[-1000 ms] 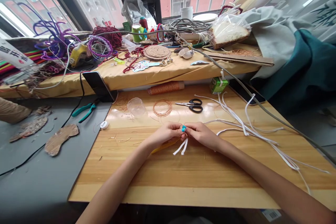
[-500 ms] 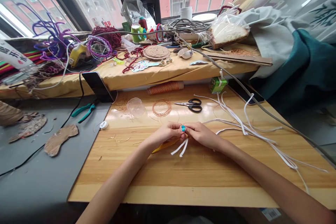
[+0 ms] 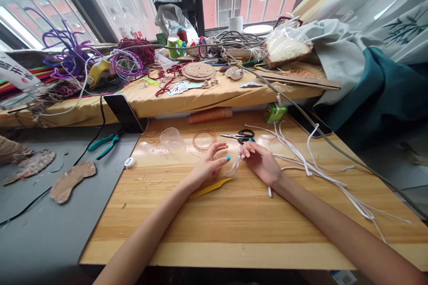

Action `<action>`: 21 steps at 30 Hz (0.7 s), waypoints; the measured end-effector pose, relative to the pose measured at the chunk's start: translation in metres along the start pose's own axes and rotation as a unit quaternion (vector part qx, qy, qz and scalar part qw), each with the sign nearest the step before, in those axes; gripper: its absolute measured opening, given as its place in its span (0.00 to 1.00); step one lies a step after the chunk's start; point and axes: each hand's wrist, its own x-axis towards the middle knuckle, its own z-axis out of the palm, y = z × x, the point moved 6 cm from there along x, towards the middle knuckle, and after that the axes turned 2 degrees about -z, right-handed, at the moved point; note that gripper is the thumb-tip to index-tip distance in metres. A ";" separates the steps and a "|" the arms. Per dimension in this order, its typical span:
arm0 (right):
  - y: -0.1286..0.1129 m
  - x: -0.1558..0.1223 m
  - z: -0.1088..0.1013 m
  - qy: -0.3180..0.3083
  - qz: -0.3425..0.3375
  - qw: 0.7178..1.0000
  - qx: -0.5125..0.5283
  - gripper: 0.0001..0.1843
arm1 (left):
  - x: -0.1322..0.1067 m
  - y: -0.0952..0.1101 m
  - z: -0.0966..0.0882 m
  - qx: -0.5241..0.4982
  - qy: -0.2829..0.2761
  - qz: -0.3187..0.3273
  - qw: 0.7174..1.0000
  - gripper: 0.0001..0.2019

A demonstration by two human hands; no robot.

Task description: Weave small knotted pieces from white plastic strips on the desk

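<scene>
My left hand [image 3: 209, 165] hovers over the wooden table [image 3: 234, 218] with its fingers spread and nothing in it. My right hand [image 3: 261, 161] is just to its right, fingertips pinched on a short piece of white cord [image 3: 234, 165] whose ends hang blurred between the two hands. A yellow pointed tool [image 3: 210, 188] lies on the table under my left wrist. Black-handled scissors [image 3: 241, 135] lie just beyond my right fingertips.
A coil of copper wire [image 3: 203, 140], a clear plastic cup [image 3: 171, 138] and a copper spool [image 3: 209, 115] lie ahead. Loose white cords [image 3: 314, 169] trail right. A green carton [image 3: 274, 111], teal pliers [image 3: 106, 141] and a cluttered yellow-covered shelf [image 3: 187, 93] stand behind.
Both hands moved forward toward the scissors. My left hand let go of the white cord and spread its fingers; my right hand keeps the cord. The yellow tool now lies uncovered.
</scene>
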 end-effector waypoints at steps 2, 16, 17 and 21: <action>0.002 0.000 0.000 -0.005 0.021 0.999 0.041 0.15 | -0.001 -0.003 0.006 0.028 -0.019 -0.006 0.999 0.28; 0.012 -0.005 0.012 -0.077 0.024 0.995 -0.063 0.10 | 0.001 -0.010 0.013 0.103 -0.069 0.009 0.992 0.17; 0.010 -0.004 0.012 -0.083 0.009 0.991 -0.109 0.10 | 0.002 -0.010 0.013 0.108 -0.063 0.010 0.992 0.17; -0.020 0.000 0.004 -0.027 -0.147 0.898 -0.414 0.08 | 0.004 -0.013 0.011 0.083 -0.044 0.013 0.995 0.18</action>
